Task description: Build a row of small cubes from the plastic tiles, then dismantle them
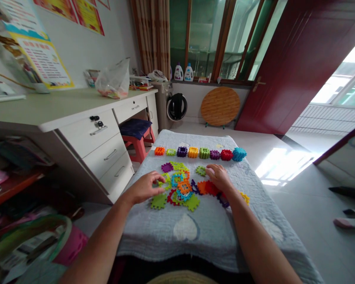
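My left hand (147, 184) hovers at the left side of a loose pile, thumb and fingers apart, right beside a light green openwork piece (165, 181). My right hand (219, 176) is low over the cloth with fingers stretched toward a small green piece (200, 170); nothing shows in its grasp. Between the hands lie interlocking plastic pieces with notched edges: an orange window piece (184, 187), a purple square (167, 167), a solid green piece (191, 202) and several others. Orange and red flat pieces (207, 187) lie partly under my right wrist.
Across the far part of the cloth-covered table (213, 236) runs a row of assembled cubes, including a yellow cube (193, 152) and a blue block (239, 154). A desk (85, 106) and a red stool (139, 144) stand left. A pink basket (72, 244) is at lower left.
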`<action>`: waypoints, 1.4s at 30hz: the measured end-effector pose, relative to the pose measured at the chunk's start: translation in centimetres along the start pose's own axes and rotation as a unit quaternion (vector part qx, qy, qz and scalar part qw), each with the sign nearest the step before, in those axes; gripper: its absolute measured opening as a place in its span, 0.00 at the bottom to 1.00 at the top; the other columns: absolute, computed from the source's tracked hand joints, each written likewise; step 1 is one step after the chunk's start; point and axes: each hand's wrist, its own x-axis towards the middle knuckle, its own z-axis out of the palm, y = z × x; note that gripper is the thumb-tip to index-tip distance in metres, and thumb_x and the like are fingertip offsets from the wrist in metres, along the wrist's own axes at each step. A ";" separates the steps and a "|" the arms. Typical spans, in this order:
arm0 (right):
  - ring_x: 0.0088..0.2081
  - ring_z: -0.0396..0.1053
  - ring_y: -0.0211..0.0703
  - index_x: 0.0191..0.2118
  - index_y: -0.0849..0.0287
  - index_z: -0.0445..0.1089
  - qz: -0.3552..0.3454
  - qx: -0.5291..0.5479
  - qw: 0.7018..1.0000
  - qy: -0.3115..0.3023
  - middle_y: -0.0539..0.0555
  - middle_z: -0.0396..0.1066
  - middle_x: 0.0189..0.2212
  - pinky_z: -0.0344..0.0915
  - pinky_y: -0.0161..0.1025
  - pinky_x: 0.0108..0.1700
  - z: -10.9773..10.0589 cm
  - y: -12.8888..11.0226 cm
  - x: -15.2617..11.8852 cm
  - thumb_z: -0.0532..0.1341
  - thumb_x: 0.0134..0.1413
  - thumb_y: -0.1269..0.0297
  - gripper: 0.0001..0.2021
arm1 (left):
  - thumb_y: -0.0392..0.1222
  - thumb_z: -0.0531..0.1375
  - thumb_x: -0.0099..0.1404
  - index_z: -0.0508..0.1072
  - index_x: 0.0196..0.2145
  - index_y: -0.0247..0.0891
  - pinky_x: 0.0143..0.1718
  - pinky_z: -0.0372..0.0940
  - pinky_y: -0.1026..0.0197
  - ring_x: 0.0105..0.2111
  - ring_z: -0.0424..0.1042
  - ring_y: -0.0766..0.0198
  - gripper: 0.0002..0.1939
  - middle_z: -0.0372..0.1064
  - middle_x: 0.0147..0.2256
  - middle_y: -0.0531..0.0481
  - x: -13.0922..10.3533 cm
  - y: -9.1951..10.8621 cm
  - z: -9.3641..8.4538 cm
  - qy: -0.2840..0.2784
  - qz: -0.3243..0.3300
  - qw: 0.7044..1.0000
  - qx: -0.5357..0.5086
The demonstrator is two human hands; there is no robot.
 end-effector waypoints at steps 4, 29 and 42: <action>0.47 0.67 0.50 0.44 0.55 0.74 -0.003 -0.017 1.000 0.008 0.57 0.75 0.43 0.58 0.43 0.48 -0.2 0.0 -0.2 0.56 0.59 0.56 0.14 | 0.43 0.65 0.47 0.74 0.44 0.46 0.46 0.64 0.59 0.44 0.69 0.55 0.23 0.69 0.43 0.50 -2.6 0.6 -0.2 -0.093 0.024 0.994 0.061; 0.39 0.69 0.47 0.45 0.59 0.69 0.019 0.076 0.989 0.122 0.57 0.73 0.38 0.63 0.44 0.46 -0.3 2.0 0.2 0.58 0.51 0.61 0.16 | 0.40 0.63 0.48 0.71 0.45 0.37 0.47 0.63 0.59 0.44 0.68 0.57 0.24 0.67 0.43 0.45 11.6 7.1 4.1 -0.045 0.149 0.980 0.124; 0.36 0.68 0.44 0.42 0.59 0.71 0.044 0.104 0.983 0.142 0.56 0.73 0.36 0.65 0.42 0.43 -0.5 3.0 0.1 0.56 0.48 0.65 0.14 | 0.41 0.66 0.39 0.74 0.41 0.42 0.43 0.65 0.60 0.43 0.71 0.54 0.26 0.73 0.42 0.48 16.3 6.5 7.9 -0.181 0.117 0.941 0.262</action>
